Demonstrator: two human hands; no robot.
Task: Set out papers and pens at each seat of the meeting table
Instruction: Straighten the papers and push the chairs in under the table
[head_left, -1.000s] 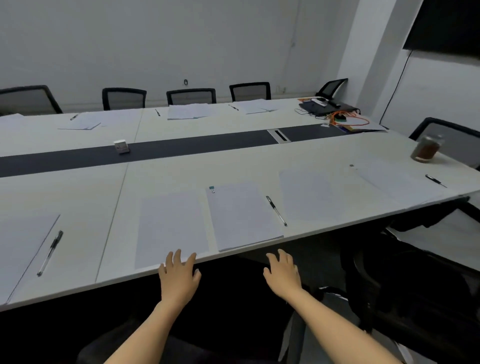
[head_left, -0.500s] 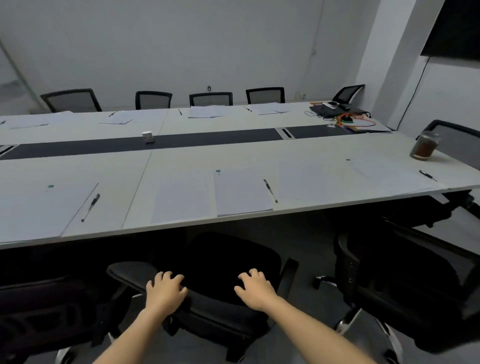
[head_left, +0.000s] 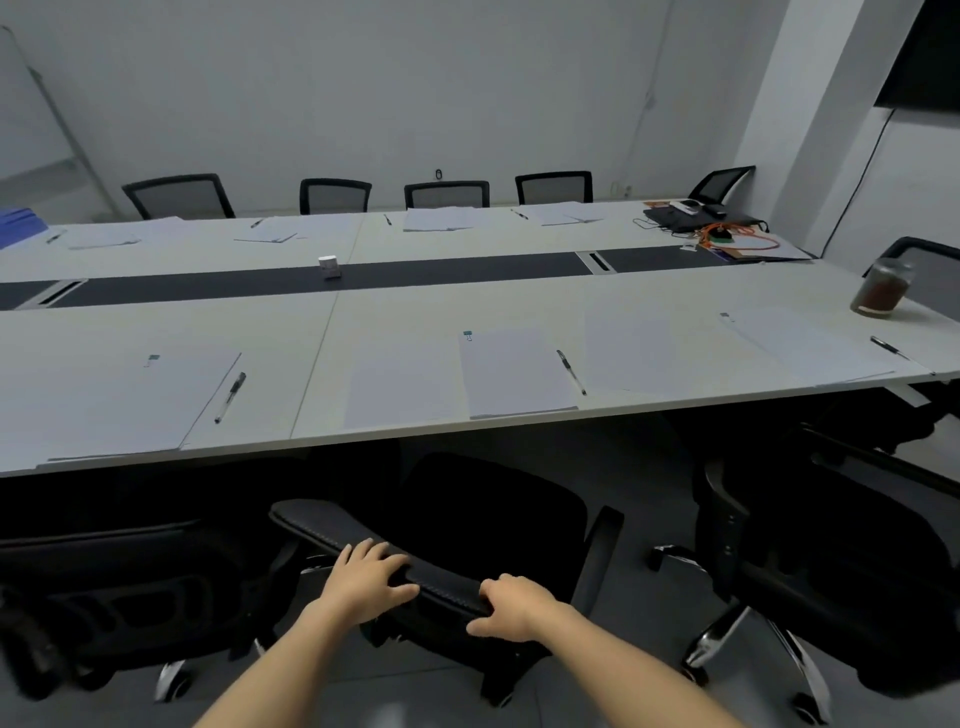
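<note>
A long white meeting table (head_left: 467, 306) spans the view. On its near side lie a clipped paper stack (head_left: 514, 371) with a pen (head_left: 570, 371) to its right, and a loose sheet (head_left: 397, 387) to its left. Further left lies another stack (head_left: 119, 400) with a pen (head_left: 230, 396). To the right are more sheets (head_left: 810, 343) and a pen (head_left: 889, 347). My left hand (head_left: 366, 579) and my right hand (head_left: 511, 605) both grip the top of the backrest of a black office chair (head_left: 493, 519) in front of me.
A glass jar (head_left: 883, 293) of brown liquid stands at the table's right end. Cables and devices (head_left: 711, 231) clutter the far right corner. A small box (head_left: 329, 267) sits on the dark centre strip. Black chairs flank me on the left (head_left: 130, 587) and right (head_left: 841, 561); several more line the far side.
I have stepped back from the table. My hands dropped from the table edge onto the chair's backrest and now curl round its top. The chair sits further out from the table.
</note>
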